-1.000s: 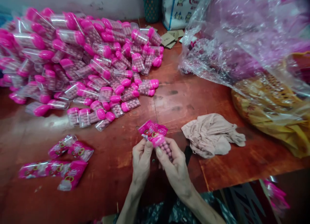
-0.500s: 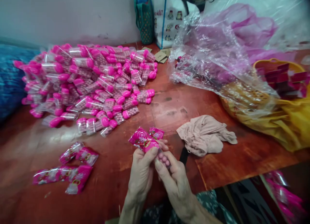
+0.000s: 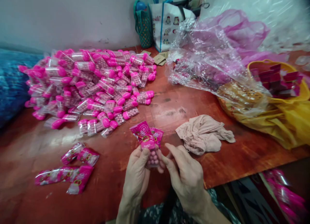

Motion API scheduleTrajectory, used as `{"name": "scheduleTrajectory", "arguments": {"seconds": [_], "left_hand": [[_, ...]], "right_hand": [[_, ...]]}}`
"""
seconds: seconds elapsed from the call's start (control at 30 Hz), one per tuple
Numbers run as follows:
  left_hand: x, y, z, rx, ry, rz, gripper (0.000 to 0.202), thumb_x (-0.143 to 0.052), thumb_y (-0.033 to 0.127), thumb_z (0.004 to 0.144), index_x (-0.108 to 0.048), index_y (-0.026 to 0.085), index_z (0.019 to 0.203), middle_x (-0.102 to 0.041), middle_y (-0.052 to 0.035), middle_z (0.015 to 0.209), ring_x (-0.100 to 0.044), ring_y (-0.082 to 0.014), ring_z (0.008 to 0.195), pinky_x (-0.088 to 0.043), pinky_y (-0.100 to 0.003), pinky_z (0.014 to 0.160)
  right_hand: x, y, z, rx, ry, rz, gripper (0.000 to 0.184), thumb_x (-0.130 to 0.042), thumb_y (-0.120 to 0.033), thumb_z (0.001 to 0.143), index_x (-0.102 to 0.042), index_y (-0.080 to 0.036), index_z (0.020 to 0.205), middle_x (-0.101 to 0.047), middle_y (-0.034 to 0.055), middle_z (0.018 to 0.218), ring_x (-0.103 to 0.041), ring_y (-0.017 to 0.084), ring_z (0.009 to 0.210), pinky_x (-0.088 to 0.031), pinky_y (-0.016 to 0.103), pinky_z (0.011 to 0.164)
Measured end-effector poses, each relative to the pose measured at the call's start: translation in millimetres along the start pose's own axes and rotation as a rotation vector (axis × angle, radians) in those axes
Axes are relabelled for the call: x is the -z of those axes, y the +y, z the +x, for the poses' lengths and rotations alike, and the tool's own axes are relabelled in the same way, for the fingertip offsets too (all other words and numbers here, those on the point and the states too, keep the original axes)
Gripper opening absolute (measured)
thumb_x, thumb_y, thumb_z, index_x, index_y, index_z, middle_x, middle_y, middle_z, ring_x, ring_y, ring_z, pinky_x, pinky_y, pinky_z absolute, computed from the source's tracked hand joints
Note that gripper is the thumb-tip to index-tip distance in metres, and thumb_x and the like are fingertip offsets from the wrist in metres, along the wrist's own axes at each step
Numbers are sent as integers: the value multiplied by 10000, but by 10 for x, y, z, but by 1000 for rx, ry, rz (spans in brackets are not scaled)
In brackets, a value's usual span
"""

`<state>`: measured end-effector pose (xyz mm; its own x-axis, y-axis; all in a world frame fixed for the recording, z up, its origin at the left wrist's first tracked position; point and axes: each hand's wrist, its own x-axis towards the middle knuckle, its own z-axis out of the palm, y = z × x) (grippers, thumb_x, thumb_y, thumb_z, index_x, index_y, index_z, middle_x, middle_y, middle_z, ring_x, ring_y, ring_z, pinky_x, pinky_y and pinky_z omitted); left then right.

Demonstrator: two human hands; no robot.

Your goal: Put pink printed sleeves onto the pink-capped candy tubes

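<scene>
My left hand grips a small clear bottle of pink candy balls with a pink cap or label at its top. A shiny pink printed wrapper sticks up above the bottle. Another pink wrapper shows just behind it. Close on the bottle's right side is my right hand, its thumb and forefinger apart and the other fingers curled; the thumb tip is by the bottle's edge. Several wrapped candy bottles lie on the table to the left.
A big heap of pink-capped candy bottles covers the back left of the red-brown table. A beige cloth lies to the right. Beyond it are clear plastic film and a yellow basket with pink packets. Bags stand behind.
My right hand has let go of the bottle and moved a little to the right. The bottle now stands more upright in my left hand, showing more of its candy.
</scene>
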<state>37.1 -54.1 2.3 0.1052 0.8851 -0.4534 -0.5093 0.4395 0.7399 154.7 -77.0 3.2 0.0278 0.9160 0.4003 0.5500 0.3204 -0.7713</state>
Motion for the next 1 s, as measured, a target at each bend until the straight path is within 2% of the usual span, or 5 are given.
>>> {"name": "scheduleTrajectory", "arguments": {"seconds": [0.27,0.43,0.63,0.83,1.0], "left_hand": [[59,24,-4,131,-153,82,219,-552,343,810,-577,128,846,-613,-33,603,-570,-119,428,-398,-160,312],[29,57,12,211,-158,14,177,-553,312,814,-555,135,804,-573,0,554,-530,-87,375,-374,-133,296],[35,47,66,204,-115,18,135,-540,270,828,-551,139,799,-536,24,544,-515,-65,383,-353,-112,308],[50,24,58,240,-149,47,155,-549,286,817,-530,136,786,-565,-3,555,-511,-71,372,-327,-114,305],[15,-24,94,237,-108,13,150,-533,289,828,-526,140,823,-545,9,561,-497,-69,374,-338,-127,312]], "right_hand": [[17,129,106,98,-331,-103,296,-259,-96,922,-515,-97,1071,-541,77,780,-541,179,701,-482,278,586],[10,152,123,174,-373,-220,294,-262,-88,910,-552,-108,865,-539,75,724,-531,186,627,-465,288,522],[10,164,133,277,-325,-402,372,-184,-56,900,-466,-20,1141,-587,129,813,-575,208,726,-507,299,581],[-27,239,137,198,-456,-365,287,-262,-36,879,-533,-102,945,-565,94,771,-558,199,676,-499,301,574],[-54,331,102,163,-379,-279,256,-276,-48,884,-514,-122,939,-572,87,792,-560,190,698,-493,295,599]]}}
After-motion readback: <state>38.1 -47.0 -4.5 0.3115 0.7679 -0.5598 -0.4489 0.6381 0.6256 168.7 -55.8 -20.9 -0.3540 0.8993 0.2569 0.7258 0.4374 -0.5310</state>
